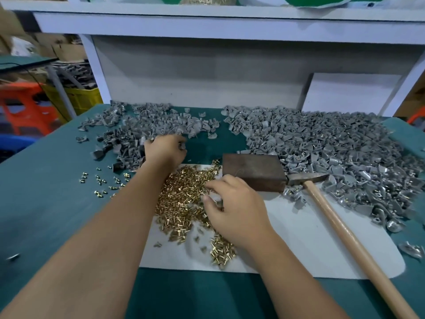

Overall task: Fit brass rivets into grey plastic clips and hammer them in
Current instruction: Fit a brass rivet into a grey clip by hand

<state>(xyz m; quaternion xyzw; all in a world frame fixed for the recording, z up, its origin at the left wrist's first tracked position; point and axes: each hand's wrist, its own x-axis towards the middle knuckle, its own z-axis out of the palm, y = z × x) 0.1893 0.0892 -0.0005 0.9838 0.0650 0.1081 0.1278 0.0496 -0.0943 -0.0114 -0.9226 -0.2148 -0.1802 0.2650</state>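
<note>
A person's left hand point(166, 150) reaches with curled fingers into the heap of grey plastic clips point(138, 132) at the green table's point(46, 180) far edge; its grasp cannot be told. The right hand point(232, 207), fingers bent, picks among small brass rivets point(181, 199) on a white sheet point(310, 238) at centre, beside a wooden-handled hammer point(333, 215)

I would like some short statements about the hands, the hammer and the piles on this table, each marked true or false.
1. The hammer is held in the right hand. False: it lies on the table, its head beside the metal block.
2. The left hand reaches into the grey clips. True.
3. The right hand is over the brass rivets. True.
4. The rivets lie mostly on the bare green mat. False: most lie on the white sheet.
5. The bigger clip pile is on the right. True.
</note>
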